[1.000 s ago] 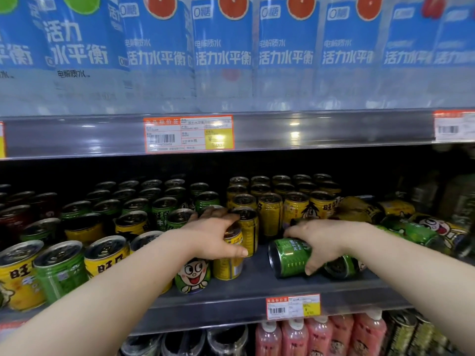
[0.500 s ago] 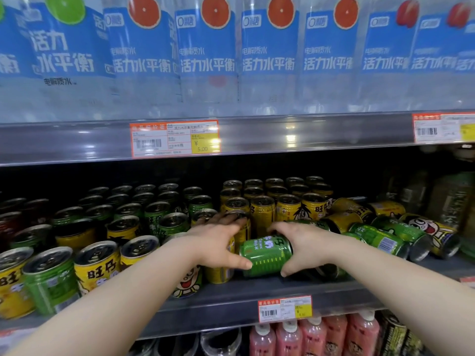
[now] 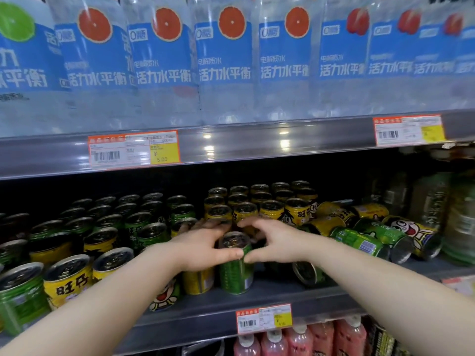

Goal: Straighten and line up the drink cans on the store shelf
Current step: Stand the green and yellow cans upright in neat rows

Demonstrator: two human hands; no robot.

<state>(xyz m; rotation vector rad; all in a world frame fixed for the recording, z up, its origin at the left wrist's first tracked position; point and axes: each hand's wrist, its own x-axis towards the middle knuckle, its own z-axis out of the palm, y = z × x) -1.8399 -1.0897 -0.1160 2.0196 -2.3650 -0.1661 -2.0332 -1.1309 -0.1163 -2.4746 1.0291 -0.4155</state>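
A green can stands upright near the front of the middle shelf. My left hand and my right hand wrap its top from either side, thumbs meeting at the front. A yellow can stands just left of it, half hidden under my left wrist. Upright green cans and yellow cans fill rows behind. Several cans lie on their sides to the right, among them a green one, and another green one lies under my right forearm.
Large blue-labelled water bottles fill the shelf above, whose rail carries a price tag. Tall bottles stand at the far right of the can shelf. Pink bottles sit on the shelf below.
The green can lay on its side in my right hand; it has been swung left and set upright beside the yellow can, and both hands now hold its top.
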